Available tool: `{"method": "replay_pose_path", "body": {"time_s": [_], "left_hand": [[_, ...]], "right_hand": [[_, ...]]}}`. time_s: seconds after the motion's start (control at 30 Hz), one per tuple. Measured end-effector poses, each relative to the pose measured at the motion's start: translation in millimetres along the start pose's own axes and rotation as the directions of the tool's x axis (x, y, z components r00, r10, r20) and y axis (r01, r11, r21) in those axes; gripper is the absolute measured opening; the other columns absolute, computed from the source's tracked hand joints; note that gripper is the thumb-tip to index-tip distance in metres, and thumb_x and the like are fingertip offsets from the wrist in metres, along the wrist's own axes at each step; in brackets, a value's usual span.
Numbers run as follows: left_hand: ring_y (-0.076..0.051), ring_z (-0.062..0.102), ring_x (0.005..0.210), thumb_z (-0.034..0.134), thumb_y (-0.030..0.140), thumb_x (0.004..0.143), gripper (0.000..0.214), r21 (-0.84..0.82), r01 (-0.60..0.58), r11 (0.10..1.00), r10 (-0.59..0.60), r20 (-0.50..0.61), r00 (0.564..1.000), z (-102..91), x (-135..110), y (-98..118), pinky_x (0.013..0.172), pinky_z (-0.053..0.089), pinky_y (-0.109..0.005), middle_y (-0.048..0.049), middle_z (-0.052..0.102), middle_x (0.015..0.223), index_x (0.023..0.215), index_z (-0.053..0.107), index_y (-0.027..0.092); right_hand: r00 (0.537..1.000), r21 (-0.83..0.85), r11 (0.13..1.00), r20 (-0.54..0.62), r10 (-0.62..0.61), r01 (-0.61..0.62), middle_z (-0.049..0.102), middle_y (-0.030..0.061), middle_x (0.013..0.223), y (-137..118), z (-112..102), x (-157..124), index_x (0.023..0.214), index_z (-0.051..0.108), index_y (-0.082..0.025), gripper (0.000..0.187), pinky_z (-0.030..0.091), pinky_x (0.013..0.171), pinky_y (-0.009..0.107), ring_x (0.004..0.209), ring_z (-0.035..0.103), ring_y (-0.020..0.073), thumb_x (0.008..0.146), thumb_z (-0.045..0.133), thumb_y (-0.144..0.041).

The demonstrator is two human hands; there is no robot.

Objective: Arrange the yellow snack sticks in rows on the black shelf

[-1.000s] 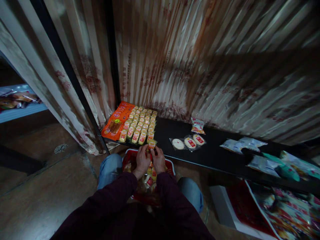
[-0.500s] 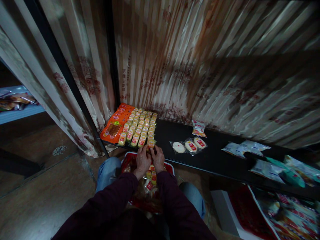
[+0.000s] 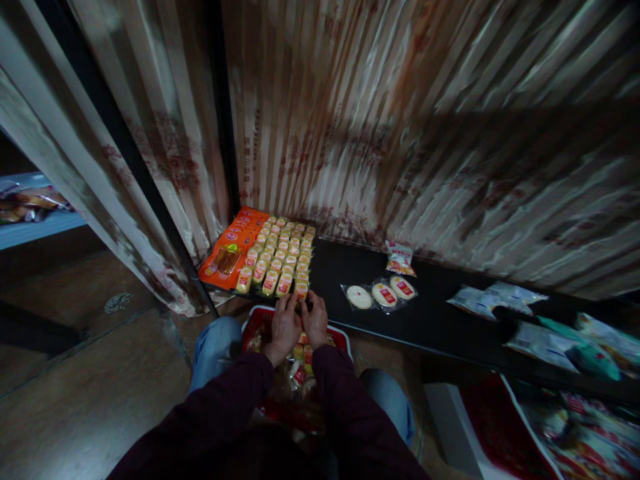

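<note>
Small yellow wrapped cakes (image 3: 283, 257) stand in close rows at the left end of a black shelf (image 3: 340, 267). At the front of the rightmost row is one wrapped cake (image 3: 301, 289). My left hand (image 3: 286, 327) has its bent fingers at the near left side of that cake, and my right hand (image 3: 315, 321) closes on its near right side. Its lower part is hidden by the fingers. Below my hands, between my knees, a red basket (image 3: 345, 340) with a white rim holds more wrapped cakes (image 3: 306, 355) and other packets.
Left of the rows lies an orange snack packet (image 3: 227, 257). Round white wrapped pastries (image 3: 385, 294) and a small pouch (image 3: 399, 257) lie farther right, then several bags (image 3: 543, 343). A box (image 3: 450, 417) stands on the floor. A pleated curtain (image 3: 310, 133) hangs behind; a dark post (image 3: 225, 100) is at left.
The wrapped cake between my fingers sits slightly lower, in line with the front of its row. My fingers have drawn a little closer together at its near edge. The view has shifted slightly.
</note>
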State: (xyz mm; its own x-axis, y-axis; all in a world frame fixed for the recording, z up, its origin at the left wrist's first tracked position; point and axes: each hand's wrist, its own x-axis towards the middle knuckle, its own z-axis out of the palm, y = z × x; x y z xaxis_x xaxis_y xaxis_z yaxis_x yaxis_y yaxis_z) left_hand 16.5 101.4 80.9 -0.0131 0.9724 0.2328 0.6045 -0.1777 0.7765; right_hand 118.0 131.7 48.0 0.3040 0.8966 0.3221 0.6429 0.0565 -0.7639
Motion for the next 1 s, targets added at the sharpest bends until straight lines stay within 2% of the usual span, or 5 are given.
{"method": "replay_pose_path", "body": {"time_s": [0.17,0.53,0.7,0.87,1.0], "left_hand": [[-0.022,0.051,0.121,0.044,-0.001,0.077,0.056,0.024,-0.036,0.999,0.035,0.036,0.999,-2.5,-3,-1,0.109,0.043,-0.040,-0.0123,0.053,0.127,0.129,0.057,0.017],[-0.013,0.059,0.098,0.035,-0.008,0.076,0.066,-0.235,-0.011,0.972,0.031,0.080,0.996,5.5,-2,-10,0.093,0.052,-0.029,-0.0075,0.054,0.116,0.132,0.052,0.022],[-0.015,0.056,0.108,0.036,-0.007,0.075,0.067,-0.193,0.017,0.981,0.001,0.095,0.995,4.8,0,-6,0.102,0.048,-0.033,-0.0070,0.051,0.118,0.132,0.052,0.024],[-0.014,0.059,0.099,0.037,-0.007,0.076,0.067,-0.158,0.025,0.987,-0.007,0.109,0.994,6.0,3,-7,0.096,0.050,-0.030,-0.0073,0.052,0.116,0.133,0.052,0.024],[-0.015,0.059,0.101,0.037,-0.007,0.076,0.068,-0.114,0.018,0.993,-0.007,0.102,0.995,6.2,6,-7,0.095,0.052,-0.031,-0.0081,0.053,0.115,0.135,0.050,0.024]], "right_hand": [[1.000,0.018,1.000,-0.017,-0.003,0.004,0.064,0.0178,0.109,4,3,0,0.119,0.062,-0.010,0.045,0.049,0.093,0.043,0.099,0.060,0.0250,0.084,0.048,-0.035],[1.000,0.044,0.999,0.007,-0.016,0.016,0.068,0.0158,0.119,4,6,3,0.122,0.062,-0.015,0.046,0.048,0.097,0.044,0.109,0.061,0.0259,0.086,0.047,-0.039],[1.000,0.062,0.998,-0.002,0.018,-0.018,0.069,0.0147,0.117,1,5,3,0.123,0.061,-0.014,0.048,0.048,0.098,0.043,0.108,0.062,0.0254,0.085,0.046,-0.040],[1.000,0.066,0.998,0.017,0.023,-0.024,0.068,0.0160,0.118,-1,5,6,0.122,0.061,-0.013,0.049,0.048,0.098,0.044,0.109,0.061,0.0261,0.085,0.046,-0.040],[1.000,0.065,0.998,0.015,0.008,-0.009,0.068,0.0157,0.118,2,8,8,0.123,0.060,-0.014,0.048,0.048,0.098,0.044,0.109,0.061,0.0256,0.085,0.045,-0.040]]}}
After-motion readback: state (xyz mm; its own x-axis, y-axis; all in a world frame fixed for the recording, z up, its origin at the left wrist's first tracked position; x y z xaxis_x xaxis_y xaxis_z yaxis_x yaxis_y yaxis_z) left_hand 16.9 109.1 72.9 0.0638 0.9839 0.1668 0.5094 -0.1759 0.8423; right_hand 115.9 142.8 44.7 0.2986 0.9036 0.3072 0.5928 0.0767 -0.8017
